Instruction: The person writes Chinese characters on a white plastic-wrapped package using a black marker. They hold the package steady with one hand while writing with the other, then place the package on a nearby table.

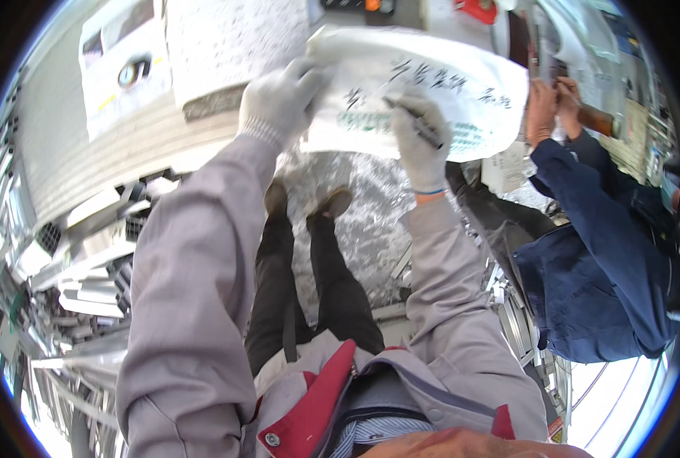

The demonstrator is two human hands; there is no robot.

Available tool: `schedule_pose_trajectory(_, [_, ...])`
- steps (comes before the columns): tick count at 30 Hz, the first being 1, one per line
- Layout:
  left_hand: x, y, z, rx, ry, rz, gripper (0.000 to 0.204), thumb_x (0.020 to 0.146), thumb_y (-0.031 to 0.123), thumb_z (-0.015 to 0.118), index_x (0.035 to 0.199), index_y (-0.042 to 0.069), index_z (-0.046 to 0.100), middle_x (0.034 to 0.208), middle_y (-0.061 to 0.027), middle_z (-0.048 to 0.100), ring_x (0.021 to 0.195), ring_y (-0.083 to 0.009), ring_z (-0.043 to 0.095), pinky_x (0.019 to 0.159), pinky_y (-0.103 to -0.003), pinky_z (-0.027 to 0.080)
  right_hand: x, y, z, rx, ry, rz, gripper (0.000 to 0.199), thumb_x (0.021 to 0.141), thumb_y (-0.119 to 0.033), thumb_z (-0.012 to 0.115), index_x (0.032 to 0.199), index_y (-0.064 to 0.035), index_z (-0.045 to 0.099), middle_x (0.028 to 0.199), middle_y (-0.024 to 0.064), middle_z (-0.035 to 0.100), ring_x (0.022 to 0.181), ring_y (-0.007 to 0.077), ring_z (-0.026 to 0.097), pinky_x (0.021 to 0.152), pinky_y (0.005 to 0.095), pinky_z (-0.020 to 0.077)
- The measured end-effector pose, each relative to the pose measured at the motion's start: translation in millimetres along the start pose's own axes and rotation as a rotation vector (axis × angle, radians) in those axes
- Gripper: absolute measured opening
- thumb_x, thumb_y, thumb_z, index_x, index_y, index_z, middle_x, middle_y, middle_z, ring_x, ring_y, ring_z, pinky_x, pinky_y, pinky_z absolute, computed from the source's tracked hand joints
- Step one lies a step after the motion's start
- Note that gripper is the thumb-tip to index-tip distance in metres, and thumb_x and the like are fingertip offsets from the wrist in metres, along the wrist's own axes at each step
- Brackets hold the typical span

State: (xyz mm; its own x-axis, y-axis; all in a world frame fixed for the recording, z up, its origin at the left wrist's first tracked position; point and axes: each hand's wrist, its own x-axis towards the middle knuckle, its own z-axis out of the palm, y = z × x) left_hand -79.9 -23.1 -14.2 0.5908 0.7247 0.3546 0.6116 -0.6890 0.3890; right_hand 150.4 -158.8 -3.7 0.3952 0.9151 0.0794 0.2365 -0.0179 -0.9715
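Observation:
A large white sheet [347,65] with black handwriting and green print lies in front of me, its near edge hanging over the work surface. My left hand [282,99], in a white knit glove, grips the sheet's left edge, the fingertips partly hidden. Also gloved, my right hand [422,145] is closed around a black marker pen [429,136]. The pen's tip is at the sheet, beside a written character left of the middle.
On the right, a co-worker in dark blue has both bare hands [550,107] close together by a brown cylindrical thing [596,120]. Papers [233,46] and a round gauge-like item [128,75] lie left. Metal profiles [92,294] are stacked at lower left.

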Motion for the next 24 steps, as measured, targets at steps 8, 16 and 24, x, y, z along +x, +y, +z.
schedule_pose_trajectory(8, [4,4,-10,-0.054,-0.043,-0.029,0.005,0.098,0.017,0.076,0.102,0.020,0.076,0.113,0.0037,0.077,0.086,-0.0240,0.077,0.073,-0.038,0.063,3,-9,-6,-0.076,-0.012,0.017,0.019,0.092,-0.001,0.079,0.111,-0.0002,0.076,0.119,0.0144,0.074,0.109,0.0203,0.073,0.091,0.0337,0.0605])
schedule_pose_trajectory(16, [1,2,-6,-0.025,-0.047,-0.028,0.006,0.098,0.020,0.076,0.104,0.022,0.077,0.112,0.0047,0.077,0.084,-0.0228,0.077,0.071,-0.037,0.063,2,-16,-4,-0.159,-0.038,-0.019,0.016,0.092,-0.007,0.079,0.107,-0.0024,0.077,0.116,0.0184,0.076,0.124,0.0307,0.070,0.104,0.0400,0.0580])
schedule_pose_trajectory(24, [-3,-2,0,0.002,0.001,-0.006,0.003,0.100,0.024,0.076,0.102,0.024,0.077,0.111,0.0064,0.077,0.083,-0.0216,0.077,0.069,-0.037,0.062,2,-10,0,-0.227,-0.013,-0.092,0.019,0.091,-0.002,0.081,0.110,-0.0014,0.080,0.121,0.0174,0.073,0.117,0.0278,0.071,0.100,0.0374,0.0587])
